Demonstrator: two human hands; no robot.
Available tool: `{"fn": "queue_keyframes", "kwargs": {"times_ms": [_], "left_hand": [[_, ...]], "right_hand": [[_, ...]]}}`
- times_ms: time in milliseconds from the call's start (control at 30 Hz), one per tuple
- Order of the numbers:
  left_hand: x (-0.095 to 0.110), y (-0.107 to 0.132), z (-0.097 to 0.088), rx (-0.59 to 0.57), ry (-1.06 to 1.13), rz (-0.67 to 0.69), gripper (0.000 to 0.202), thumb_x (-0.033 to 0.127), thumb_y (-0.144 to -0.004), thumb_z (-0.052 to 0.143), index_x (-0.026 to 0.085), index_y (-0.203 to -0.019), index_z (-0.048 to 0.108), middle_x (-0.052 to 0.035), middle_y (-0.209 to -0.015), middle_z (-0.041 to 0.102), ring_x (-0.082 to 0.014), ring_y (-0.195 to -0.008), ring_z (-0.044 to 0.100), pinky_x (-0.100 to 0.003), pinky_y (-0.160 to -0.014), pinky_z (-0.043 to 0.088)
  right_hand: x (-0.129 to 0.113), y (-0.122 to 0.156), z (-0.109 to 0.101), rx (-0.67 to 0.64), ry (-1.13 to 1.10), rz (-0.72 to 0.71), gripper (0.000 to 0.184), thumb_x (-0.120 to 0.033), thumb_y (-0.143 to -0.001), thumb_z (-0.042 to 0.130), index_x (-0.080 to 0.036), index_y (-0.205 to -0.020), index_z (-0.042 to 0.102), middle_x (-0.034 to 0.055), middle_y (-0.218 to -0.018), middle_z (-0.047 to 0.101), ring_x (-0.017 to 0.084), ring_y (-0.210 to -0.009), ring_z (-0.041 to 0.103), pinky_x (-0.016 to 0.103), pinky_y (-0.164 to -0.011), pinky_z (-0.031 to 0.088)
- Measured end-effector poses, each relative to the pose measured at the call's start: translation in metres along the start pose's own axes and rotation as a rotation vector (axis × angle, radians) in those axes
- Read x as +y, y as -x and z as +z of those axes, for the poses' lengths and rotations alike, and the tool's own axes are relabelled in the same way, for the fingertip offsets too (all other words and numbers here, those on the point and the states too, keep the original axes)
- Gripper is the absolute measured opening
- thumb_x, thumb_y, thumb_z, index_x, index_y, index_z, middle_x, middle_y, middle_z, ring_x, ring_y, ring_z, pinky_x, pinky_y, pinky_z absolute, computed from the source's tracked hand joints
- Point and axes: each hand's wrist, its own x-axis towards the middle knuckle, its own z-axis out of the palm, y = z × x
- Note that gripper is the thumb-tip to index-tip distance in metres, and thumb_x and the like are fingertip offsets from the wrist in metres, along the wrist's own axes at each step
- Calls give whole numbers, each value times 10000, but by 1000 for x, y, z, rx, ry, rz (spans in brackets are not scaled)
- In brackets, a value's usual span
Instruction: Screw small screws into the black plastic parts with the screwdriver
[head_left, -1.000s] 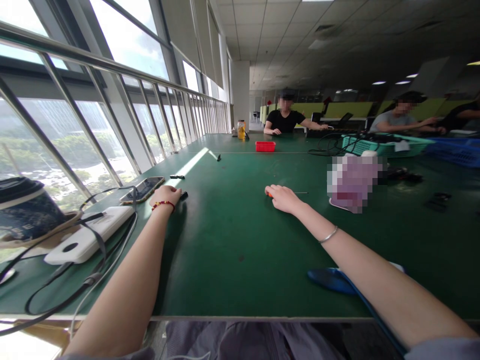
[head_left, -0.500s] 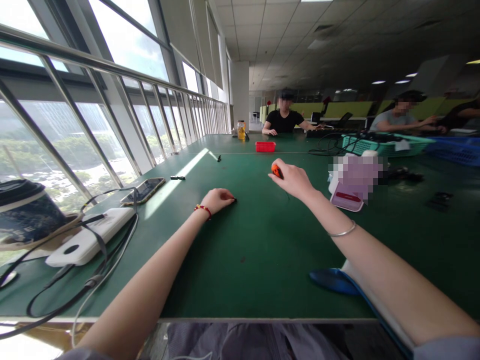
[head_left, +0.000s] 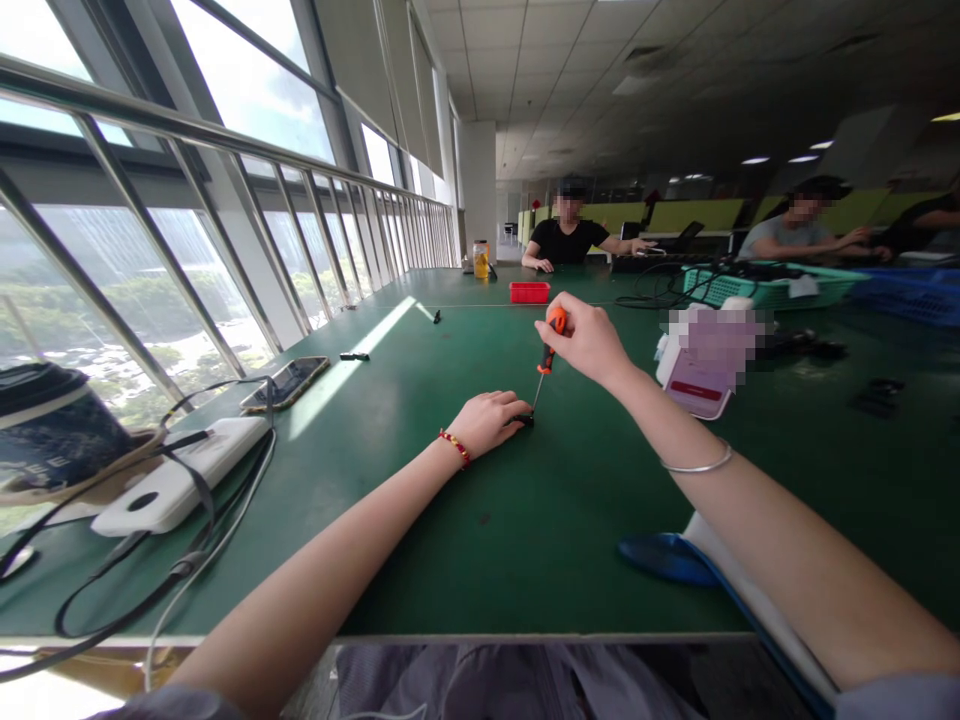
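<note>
My left hand (head_left: pixel 491 420) rests on the green table (head_left: pixel 465 500) with its fingers closed on a small black part (head_left: pixel 527 421), pinning it to the surface. My right hand (head_left: pixel 589 340) is raised above and grips an orange-handled screwdriver (head_left: pixel 550 348). The screwdriver stands nearly upright, its thin tip pointing down at the black part just by my left fingertips. A red bead bracelet is on my left wrist and a silver bangle on my right.
A phone (head_left: pixel 287 380), a white power bank (head_left: pixel 176 475) with black cables and a dark cup (head_left: pixel 45 425) lie at the left. Another small black part (head_left: pixel 354 356), a red tray (head_left: pixel 529 292), a white device (head_left: pixel 694 375), a blue object (head_left: pixel 664 558) and baskets (head_left: pixel 765 288) are around. Other people sit at the far end.
My left hand slid the black part from the left by the phone toward the middle. My right hand picked the screwdriver up off the table and stood its tip over the part.
</note>
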Motion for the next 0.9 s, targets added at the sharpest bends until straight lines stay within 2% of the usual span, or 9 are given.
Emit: {"fn": "queue_keyframes", "kwargs": {"times_ms": [100,400,633,900], "left_hand": [[0,-1,1,14,30,-7,220,274,-875,474,220,-1035,615,-42,-948,619,-172,-878,579,-267,-783,452],[-8,0,9,50,344,-200,161,269,-774,602,212,-899,686,-15,-872,621,-131,-764,582,-227,-679,473],[-11,-1,12,74,457,-203,162,263,-764,620,188,-882,701,-25,-841,618,-122,-725,576,-229,-678,486],[-11,-1,12,81,475,-208,142,241,-756,626,179,-861,700,-25,-825,614,-117,-708,571,-230,-674,486]], "right_hand": [[-1,2,1,-9,29,-21,185,-383,-781,518,-218,-733,453,-40,-563,490,113,-498,452,226,-503,286],[2,3,3,-16,45,-20,185,-383,-785,513,-221,-728,444,-46,-549,469,111,-491,433,226,-503,276],[2,3,3,-28,37,-17,187,-387,-788,509,-223,-729,441,-46,-552,469,113,-490,442,227,-502,284],[2,4,5,-41,33,-21,181,-385,-788,509,-223,-734,446,-46,-547,463,114,-485,437,228,-501,288]]}}
